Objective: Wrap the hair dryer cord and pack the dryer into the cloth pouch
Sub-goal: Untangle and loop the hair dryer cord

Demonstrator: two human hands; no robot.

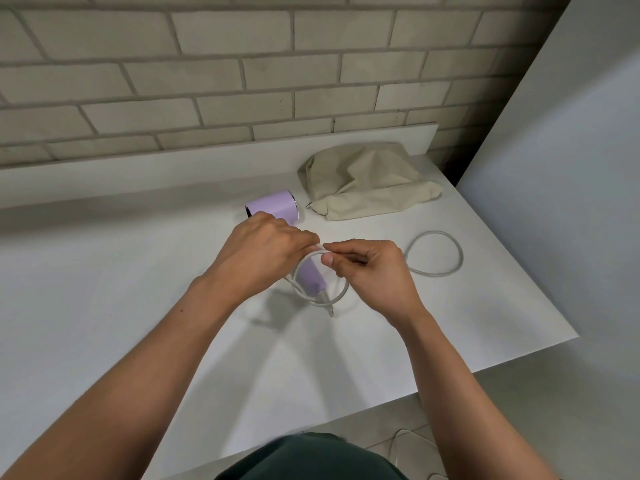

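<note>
A lilac hair dryer (273, 206) lies on the white table (104, 271), its barrel at the back and its handle pointing toward me. My left hand (258, 252) covers the upper handle and grips it together with a loop of the grey cord (434, 252). My right hand (369, 271) pinches the cord just beside the left fingers. One loop hangs around the lower handle; another loop lies flat on the table to the right. The beige cloth pouch (367, 181) lies crumpled behind, right of the barrel.
A brick wall (207, 81) rises behind the table. A white panel (571, 202) stands at the right, close to the table's right edge. A cable lies on the floor (412, 445) below the table's front edge.
</note>
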